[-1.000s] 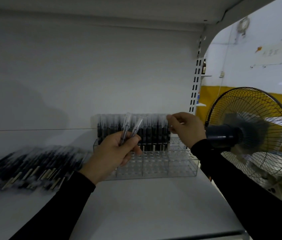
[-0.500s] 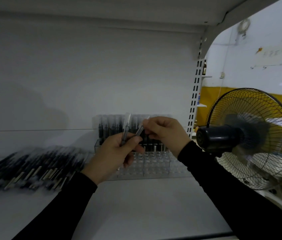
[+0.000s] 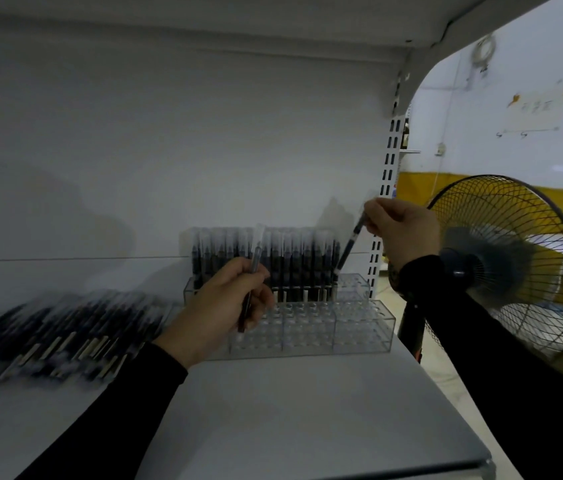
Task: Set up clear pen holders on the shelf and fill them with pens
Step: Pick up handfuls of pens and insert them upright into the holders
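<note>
A clear stepped pen holder [image 3: 359,327] stands on the white shelf [image 3: 273,417] against the back wall. Its rear row is filled with several upright black pens [image 3: 290,258]; the front rows show bare holes. My left hand [image 3: 219,308] is in front of the holder, gripping one pen [image 3: 255,261] upright. My right hand [image 3: 403,228] is raised at the holder's right end and pinches another pen [image 3: 349,249] that slants down, its tip at the right end of the rear row.
A pile of loose black pens [image 3: 51,337] lies on the shelf at the left. A standing fan [image 3: 501,265] sits right beside the shelf's right edge, behind my right arm. A slotted shelf upright [image 3: 385,188] rises at the back right.
My right hand took one of the two pens from my left hand and carried it right and up to the rear row's right end. My left hand stayed put with one pen.
</note>
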Available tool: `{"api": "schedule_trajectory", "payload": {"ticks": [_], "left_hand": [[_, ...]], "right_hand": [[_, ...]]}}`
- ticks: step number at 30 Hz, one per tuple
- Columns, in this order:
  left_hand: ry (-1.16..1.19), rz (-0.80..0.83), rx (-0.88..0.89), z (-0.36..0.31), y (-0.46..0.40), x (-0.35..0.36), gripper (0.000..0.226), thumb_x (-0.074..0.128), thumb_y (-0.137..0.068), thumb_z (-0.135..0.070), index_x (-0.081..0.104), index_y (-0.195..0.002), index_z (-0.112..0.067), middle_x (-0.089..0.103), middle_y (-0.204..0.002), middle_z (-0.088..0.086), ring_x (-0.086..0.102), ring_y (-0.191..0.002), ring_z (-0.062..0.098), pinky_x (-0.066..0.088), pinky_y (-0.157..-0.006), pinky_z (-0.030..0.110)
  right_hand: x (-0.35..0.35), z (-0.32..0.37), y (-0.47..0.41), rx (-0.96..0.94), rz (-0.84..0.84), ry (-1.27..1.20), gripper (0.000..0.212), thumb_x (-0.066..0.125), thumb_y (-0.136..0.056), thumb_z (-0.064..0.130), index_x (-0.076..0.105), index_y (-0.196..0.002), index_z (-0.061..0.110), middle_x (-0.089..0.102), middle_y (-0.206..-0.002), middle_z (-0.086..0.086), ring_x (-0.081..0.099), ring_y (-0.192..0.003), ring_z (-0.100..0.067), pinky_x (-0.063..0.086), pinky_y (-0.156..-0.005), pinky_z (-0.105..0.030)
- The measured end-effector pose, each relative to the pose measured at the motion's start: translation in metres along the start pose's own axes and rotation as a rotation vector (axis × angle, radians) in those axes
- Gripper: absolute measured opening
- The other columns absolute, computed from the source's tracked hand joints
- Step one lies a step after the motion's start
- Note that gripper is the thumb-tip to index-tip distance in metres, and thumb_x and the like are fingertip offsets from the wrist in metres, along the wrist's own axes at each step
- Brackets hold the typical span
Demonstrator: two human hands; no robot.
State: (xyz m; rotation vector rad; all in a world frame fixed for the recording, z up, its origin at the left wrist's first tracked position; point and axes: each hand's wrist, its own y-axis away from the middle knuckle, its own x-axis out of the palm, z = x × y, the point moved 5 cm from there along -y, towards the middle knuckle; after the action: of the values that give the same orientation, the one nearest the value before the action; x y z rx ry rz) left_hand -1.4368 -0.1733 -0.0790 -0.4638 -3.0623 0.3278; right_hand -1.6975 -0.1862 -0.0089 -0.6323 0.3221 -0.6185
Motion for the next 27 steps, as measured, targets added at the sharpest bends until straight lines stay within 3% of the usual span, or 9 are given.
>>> {"api": "schedule_trajectory", "payload": {"ticks": [2,6,16,27], "left_hand": [[0.003,-0.01,0.02,-0.001,0.0,0.0,0.013,0.042,-0.102,-0.01,0.055,-0.099,-0.009,0.065,-0.069,0.01,0.047,-0.049,0.018,0.033,-0.043,0.027],[-0.074,-0.002,0.058,-0.003,0.002,-0.001,0.012,0.044,-0.102,-0.013,0.056,-0.1,-0.011,0.066,-0.07,0.006,0.05,-0.052,0.016,0.036,-0.044,0.026],[-0.144,-0.001,0.113,-0.005,0.004,-0.002,0.011,0.046,-0.102,-0.012,0.056,-0.1,-0.012,0.068,-0.072,0.003,0.054,-0.053,0.013,0.038,-0.042,0.021],[-0.135,0.034,0.148,-0.007,0.004,0.0,0.009,0.048,-0.101,-0.012,0.056,-0.097,-0.012,0.069,-0.075,0.007,0.053,-0.054,0.015,0.041,-0.044,0.021]], "right_hand": [[0.004,-0.007,0.0,0.005,0.039,0.033,0.009,0.063,-0.091,0.028,0.07,-0.085,0.027,0.072,-0.077,0.003,0.07,-0.079,-0.019,0.059,-0.082,-0.035],[0.012,-0.017,-0.001,0.008,0.1,0.132,0.021,0.063,-0.091,0.031,0.074,-0.097,0.014,0.073,-0.081,-0.002,0.07,-0.079,-0.02,0.057,-0.084,-0.042],[0.031,-0.029,0.013,-0.018,0.309,0.354,0.024,0.062,-0.092,0.025,0.074,-0.09,0.005,0.074,-0.082,-0.011,0.07,-0.078,-0.026,0.056,-0.084,-0.046],[0.022,-0.023,0.021,-0.041,0.287,0.393,0.025,0.06,-0.092,0.033,0.073,-0.097,0.012,0.074,-0.087,-0.003,0.069,-0.081,-0.018,0.055,-0.087,-0.041]]}}
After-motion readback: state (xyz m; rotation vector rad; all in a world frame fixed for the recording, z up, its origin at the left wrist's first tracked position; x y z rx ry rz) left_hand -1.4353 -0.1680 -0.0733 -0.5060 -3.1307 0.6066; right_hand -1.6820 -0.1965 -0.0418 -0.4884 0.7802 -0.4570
